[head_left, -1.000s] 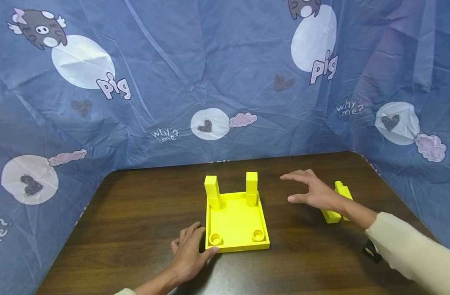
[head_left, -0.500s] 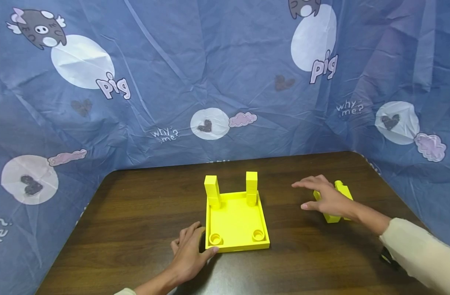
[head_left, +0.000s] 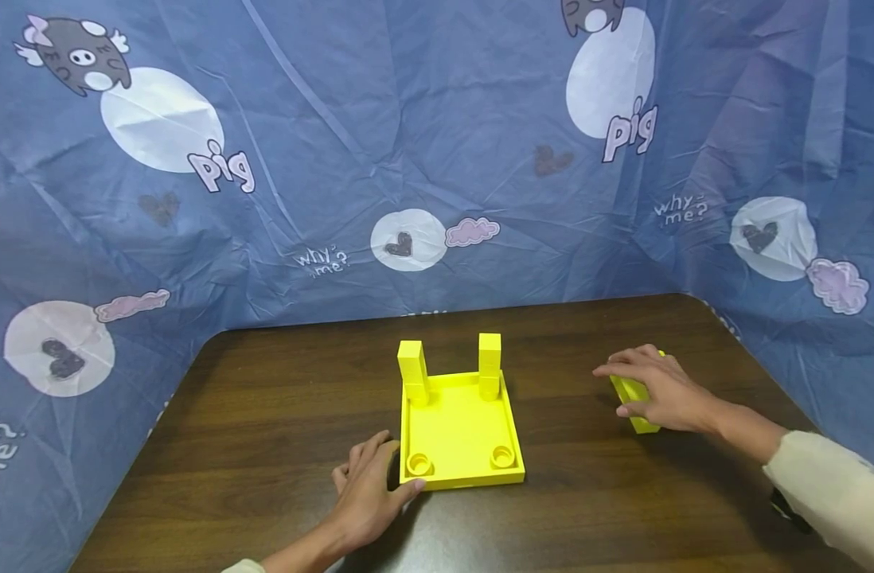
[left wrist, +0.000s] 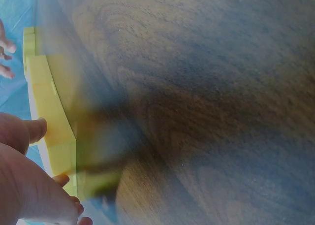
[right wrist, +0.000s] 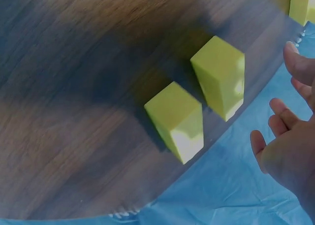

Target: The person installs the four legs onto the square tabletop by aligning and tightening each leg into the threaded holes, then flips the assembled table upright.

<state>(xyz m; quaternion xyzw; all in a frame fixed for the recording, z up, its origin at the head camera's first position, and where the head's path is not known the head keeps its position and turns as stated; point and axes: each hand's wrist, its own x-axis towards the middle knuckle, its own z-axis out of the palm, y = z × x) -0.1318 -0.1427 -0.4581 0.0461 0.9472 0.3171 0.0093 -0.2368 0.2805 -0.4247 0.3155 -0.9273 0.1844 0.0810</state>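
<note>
Right hand (head_left: pixel 655 390) parted, holding nothing; two yellow plastic-looking oblong blocks (right wrist: pixel 172 117) lie under it. Left hand (head_left: pixel 368 493) pinches a corner of the shallow yellow tray (head_left: pixel 458 434). I'd grip one block across its long sides.

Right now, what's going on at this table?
A person's left hand holds a yellow tray by its near left corner. The far left post and far right post stand upright in it, while the near left socket and near right socket hold none. The right hand hovers near two loose yellow posts on the table, not gripping either.
</note>
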